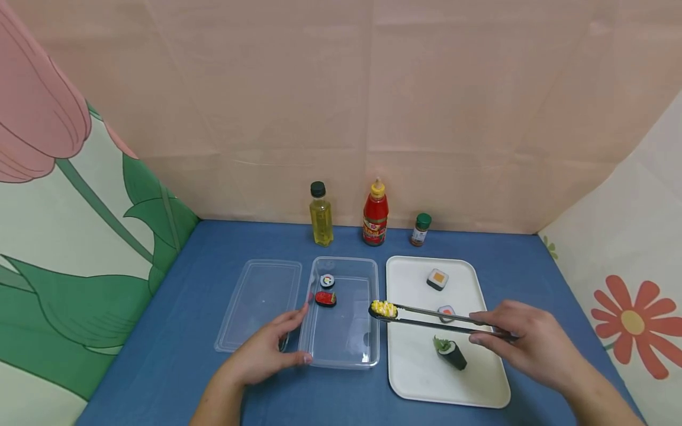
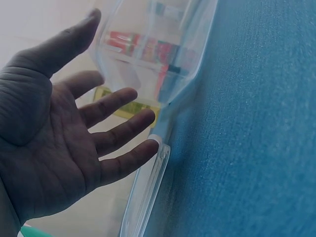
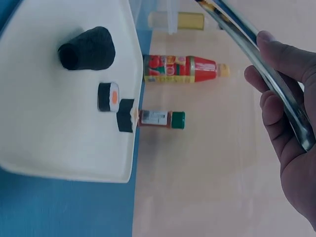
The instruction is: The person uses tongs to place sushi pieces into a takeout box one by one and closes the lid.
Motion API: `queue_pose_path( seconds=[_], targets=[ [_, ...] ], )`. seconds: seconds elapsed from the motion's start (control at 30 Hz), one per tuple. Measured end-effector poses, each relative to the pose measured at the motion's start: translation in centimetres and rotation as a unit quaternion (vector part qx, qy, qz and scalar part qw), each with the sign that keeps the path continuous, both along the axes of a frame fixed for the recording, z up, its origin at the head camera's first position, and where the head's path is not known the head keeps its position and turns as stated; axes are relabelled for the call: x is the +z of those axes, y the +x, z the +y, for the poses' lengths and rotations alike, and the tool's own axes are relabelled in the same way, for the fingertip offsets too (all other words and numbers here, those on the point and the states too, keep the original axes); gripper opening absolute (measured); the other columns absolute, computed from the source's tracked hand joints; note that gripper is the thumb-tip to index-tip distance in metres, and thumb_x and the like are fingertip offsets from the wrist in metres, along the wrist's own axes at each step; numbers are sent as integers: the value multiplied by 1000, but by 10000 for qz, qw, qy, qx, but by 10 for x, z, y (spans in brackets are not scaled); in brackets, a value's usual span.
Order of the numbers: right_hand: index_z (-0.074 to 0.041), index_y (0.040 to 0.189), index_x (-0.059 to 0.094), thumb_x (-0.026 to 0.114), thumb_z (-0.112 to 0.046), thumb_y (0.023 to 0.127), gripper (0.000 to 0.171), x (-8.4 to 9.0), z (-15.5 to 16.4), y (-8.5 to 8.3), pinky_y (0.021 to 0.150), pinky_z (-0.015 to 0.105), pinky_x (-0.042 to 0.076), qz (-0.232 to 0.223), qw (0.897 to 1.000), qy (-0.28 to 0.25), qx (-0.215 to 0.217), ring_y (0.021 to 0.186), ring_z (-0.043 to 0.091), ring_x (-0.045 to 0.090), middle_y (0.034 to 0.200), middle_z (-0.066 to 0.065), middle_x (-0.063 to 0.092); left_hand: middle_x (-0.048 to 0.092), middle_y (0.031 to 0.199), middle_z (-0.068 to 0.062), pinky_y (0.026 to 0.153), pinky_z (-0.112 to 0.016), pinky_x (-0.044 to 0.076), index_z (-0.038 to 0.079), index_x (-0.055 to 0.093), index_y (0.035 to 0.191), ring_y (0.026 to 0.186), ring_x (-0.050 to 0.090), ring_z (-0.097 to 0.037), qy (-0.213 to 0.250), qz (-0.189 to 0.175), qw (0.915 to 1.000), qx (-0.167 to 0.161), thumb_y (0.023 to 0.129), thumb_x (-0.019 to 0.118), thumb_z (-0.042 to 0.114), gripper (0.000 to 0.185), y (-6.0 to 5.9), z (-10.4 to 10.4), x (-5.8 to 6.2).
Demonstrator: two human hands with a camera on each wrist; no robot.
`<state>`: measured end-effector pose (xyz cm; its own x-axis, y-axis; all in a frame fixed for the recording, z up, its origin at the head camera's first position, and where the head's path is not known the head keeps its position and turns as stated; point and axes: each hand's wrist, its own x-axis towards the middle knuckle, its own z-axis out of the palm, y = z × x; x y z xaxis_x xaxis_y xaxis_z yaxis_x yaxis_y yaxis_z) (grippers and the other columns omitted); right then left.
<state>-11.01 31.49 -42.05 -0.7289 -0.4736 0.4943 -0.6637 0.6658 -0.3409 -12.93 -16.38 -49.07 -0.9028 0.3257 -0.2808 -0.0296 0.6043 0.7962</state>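
While the left hand (image 1: 266, 349) rests spread against the clear container (image 1: 341, 349), the right hand (image 1: 524, 340) pinches metal tongs (image 1: 447, 319) — these clamp a yellow sushi piece (image 1: 383, 309) above the container's right rim.

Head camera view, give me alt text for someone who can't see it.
A person's right hand grips metal tongs holding a corn-topped sushi piece at the rim of a clear plastic container, which the left hand touches. Two sushi pieces lie inside; three more sit on a white tray.
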Motion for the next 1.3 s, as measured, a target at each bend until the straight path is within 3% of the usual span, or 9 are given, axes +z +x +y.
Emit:
queue_pose_path(
  seconds=[0.33,0.63,0.97,1.13,1.3],
  targets=[
    [-24,111,82,97,-17,70,44,-5,-17,-15,54,8,37,-67,9989,-205,422,67,-5,49,85,-22,62,39,162,-13,114,-70,30,29,39,162,148,35,-44,-1,48,10000,-58,81,90,40,97,0,-1,0],
    [-18,108,81,96,-14,71,40,-9,-34,-28,58,11,44,-63,9955,-446,831,70,-5,54,90,-21,67,38,163,-12,114,-69,30,29,39,162,148,35,-44,-14,125,9999,-29,81,90,39,96,1,-1,0],
    [-16,107,82,95,-18,74,36,-14,-53,-38,60,10,43,-52,9946,-318,983,72,-3,54,90,-18,68,39,162,-15,113,-69,31,29,38,162,148,35,-45,46,240,9996,-154,82,89,40,95,1,-3,-1],
    [-15,107,83,95,-20,75,34,-16,-64,-43,62,14,46,-299,9951,-193,927,75,-2,57,93,-17,72,40,162,-14,114,-70,30,29,38,162,147,35,-45,9,183,9998,-116,81,90,40,96,1,-2,-1],
    [-15,106,83,94,-21,77,32,-18,-74,-49,61,18,46,-412,9938,-63,1026,73,-2,55,87,-18,70,38,162,-15,114,-71,29,29,38,162,148,34,-45,-25,80,9999,-69,81,90,41,97,1,-1,0]
  ],
)
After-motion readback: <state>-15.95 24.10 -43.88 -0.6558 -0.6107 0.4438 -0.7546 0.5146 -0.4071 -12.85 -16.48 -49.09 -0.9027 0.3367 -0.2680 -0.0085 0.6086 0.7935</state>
